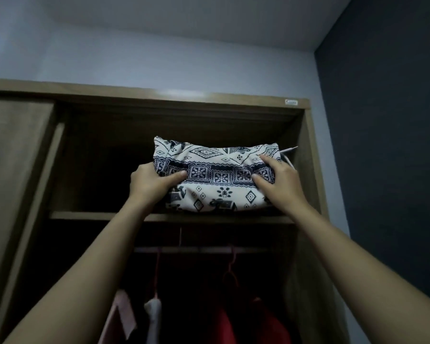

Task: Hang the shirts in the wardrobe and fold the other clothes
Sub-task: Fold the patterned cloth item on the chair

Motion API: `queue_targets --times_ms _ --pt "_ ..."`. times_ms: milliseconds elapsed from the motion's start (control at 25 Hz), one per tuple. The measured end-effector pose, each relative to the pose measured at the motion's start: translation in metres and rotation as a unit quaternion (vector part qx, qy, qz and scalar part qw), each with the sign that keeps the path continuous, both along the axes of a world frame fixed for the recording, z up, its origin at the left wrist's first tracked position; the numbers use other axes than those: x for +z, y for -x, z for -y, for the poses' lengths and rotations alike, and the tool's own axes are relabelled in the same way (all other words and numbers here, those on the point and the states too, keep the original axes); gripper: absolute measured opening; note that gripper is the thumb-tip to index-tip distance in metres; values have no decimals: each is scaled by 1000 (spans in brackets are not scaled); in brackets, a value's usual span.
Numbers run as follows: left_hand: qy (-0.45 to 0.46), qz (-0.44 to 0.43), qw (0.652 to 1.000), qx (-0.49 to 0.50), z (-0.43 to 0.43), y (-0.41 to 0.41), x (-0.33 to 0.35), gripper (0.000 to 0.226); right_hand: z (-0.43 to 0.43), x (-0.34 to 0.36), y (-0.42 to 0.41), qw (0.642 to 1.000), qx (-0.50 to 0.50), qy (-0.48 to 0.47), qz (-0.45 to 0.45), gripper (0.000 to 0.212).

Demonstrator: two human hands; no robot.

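My left hand [152, 182] grips the left end of a folded cream cloth garment printed with dark blue geometric bands [216, 184]. The thumb lies across its front and the fingers curl round behind, out of sight. My right hand [279, 181] holds the right end the same way, thumb pressed into the front and forefinger stretched along the upper fold. Both arms reach up and forward.

The folded bundle sits on the upper brown wooden shelf [139, 216] of the brown wooden wardrobe [305, 170], toward the right side of that compartment, with its lower edge on the shelf board. A thin white drawstring [289, 150] pokes out from its right end, near the wardrobe wall.

Below the shelf runs a hanging rail [201, 250] with pink hangers [230, 271] hooked on it. A red garment [248, 326], a white one [153, 312] and a pale pink one [123, 311] hang there in the dark. A sliding wooden door panel [15, 170] covers the left part of the wardrobe, and a dark blue wall [387, 145] stands to the right.
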State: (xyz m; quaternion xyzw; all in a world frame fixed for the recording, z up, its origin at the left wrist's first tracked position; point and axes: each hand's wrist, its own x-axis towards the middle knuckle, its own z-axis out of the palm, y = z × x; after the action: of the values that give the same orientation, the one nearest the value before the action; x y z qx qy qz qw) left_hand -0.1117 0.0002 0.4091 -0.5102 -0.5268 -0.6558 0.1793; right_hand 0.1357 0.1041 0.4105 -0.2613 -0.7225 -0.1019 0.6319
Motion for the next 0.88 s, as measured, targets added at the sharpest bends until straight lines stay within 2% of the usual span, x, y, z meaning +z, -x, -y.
queue_targets --times_ms 160,240,280,360,400,440,480,640,760,800,880 --pt "57 77 995 -9 -67 4 54 42 -52 57 7 997 -47 56 8 53" --pt "110 127 985 -44 -93 5 67 43 -72 76 10 983 -97 155 21 50" --pt "154 139 976 -71 -103 4 70 40 -80 84 12 962 -141 225 64 51" --pt "279 108 952 -70 -119 3 69 38 -90 88 16 881 -222 358 215 50" --pt "317 82 943 -57 -123 3 67 40 -91 87 17 844 -229 402 272 47" --pt "332 63 940 -47 -128 4 65 40 -89 85 15 821 -225 429 301 44" --pt "344 56 936 -48 -130 5 62 39 -89 82 13 813 -223 441 308 45" --pt "377 28 926 -10 -133 9 59 34 -90 76 12 807 -276 415 317 51" --pt "373 1 927 29 -132 9 60 41 -88 70 20 818 -370 350 266 62" --pt "342 -23 937 72 -132 10 59 49 -84 69 24 823 -415 300 245 65" --pt "205 -66 966 144 -123 13 53 59 -69 62 34 846 -458 179 207 57"
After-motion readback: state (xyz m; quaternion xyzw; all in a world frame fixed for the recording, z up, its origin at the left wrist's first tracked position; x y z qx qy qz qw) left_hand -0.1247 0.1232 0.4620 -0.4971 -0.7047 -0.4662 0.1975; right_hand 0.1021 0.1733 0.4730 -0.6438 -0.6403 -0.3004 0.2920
